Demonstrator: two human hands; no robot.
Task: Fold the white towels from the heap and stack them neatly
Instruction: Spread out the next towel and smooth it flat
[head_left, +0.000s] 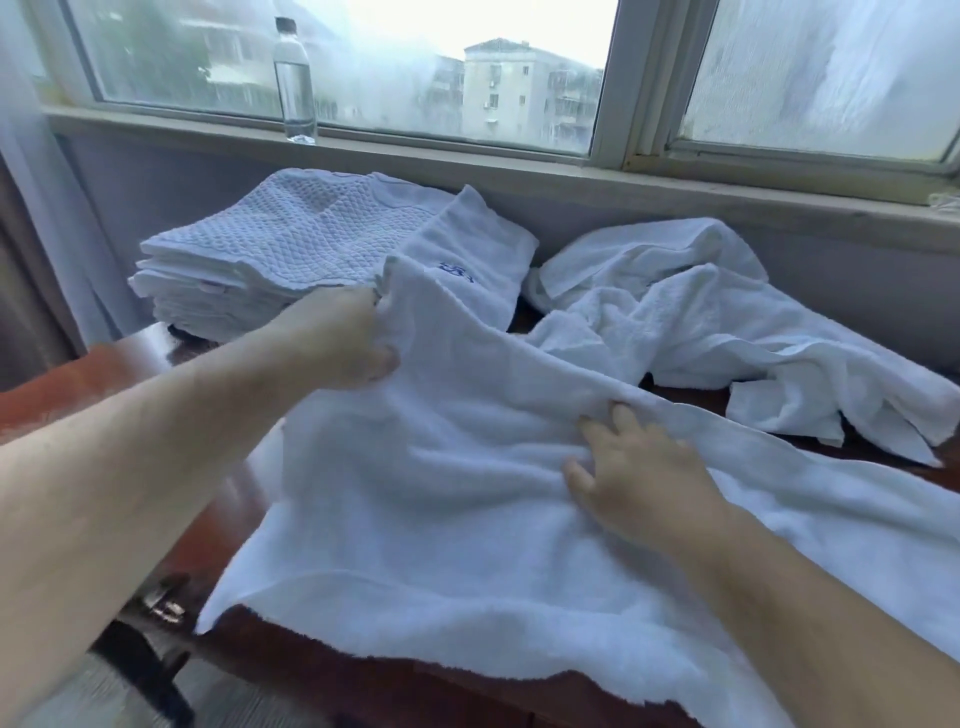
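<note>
A large white towel (415, 509) lies spread over the dark red table (72, 395), its near edge hanging at the front. My left hand (343, 343) grips the towel's far left corner and holds it raised above the table. My right hand (639, 483) rests on the middle of the towel with fingers spread, pressing just below a raised fold. A stack of folded white towels (270, 254) sits at the back left, a towel with a blue mark (467, 260) leaning on its right side. The heap of crumpled towels (727, 332) lies at the back right.
A clear water bottle (295, 78) stands on the window sill (519, 161) behind the stack. A grey wall runs below the sill, close behind the towels. A dark chair part (156, 660) shows under the table's left front corner.
</note>
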